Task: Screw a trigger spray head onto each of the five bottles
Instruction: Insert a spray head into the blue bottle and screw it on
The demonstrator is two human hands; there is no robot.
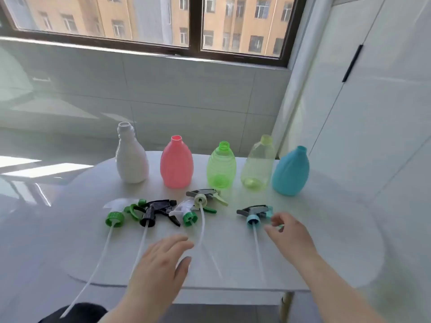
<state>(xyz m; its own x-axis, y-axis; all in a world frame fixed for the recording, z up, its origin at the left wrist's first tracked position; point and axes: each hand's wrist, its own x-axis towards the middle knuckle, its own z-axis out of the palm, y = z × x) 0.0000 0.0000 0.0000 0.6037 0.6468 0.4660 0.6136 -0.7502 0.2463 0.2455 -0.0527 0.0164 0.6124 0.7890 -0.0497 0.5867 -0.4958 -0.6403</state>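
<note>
Bottles stand upright in a row along the far side of the white table (326, 229), all five with open necks pointing up and no heads fitted. Taking the pink bottle (176, 163) as landmark: the white bottle (131, 157) stands to its left, the green bottle (221, 166) just to its right, then the pale yellow-clear bottle (257, 164), and the blue bottle (291, 172) farthest right.

Five trigger spray heads lie on their sides on the table nearer the person than the pink bottle. Each has its collar facing the person and its white dip tube running toward the near edge, so their long axes lie roughly front to back. The white-and-green head (115, 215) lies nearer and to the left of the pink bottle, the black head (158, 212) almost straight in front of it, a second white head with a green collar (189, 215) touching the black one, and the pale yellow head (203, 198) just behind that. The grey-and-blue head (254, 214) lies apart, well to the right.

The left hand (161, 264) hovers palm down over the dip tubes in front of the pink bottle, fingers loosely extended together, thumb apart, gripping nothing. The right hand (289, 234) reaches in from the right, fingers curled and slightly parted, fingertips just beside the grey-and-blue head's trigger; whether they touch it cannot be told.
</note>
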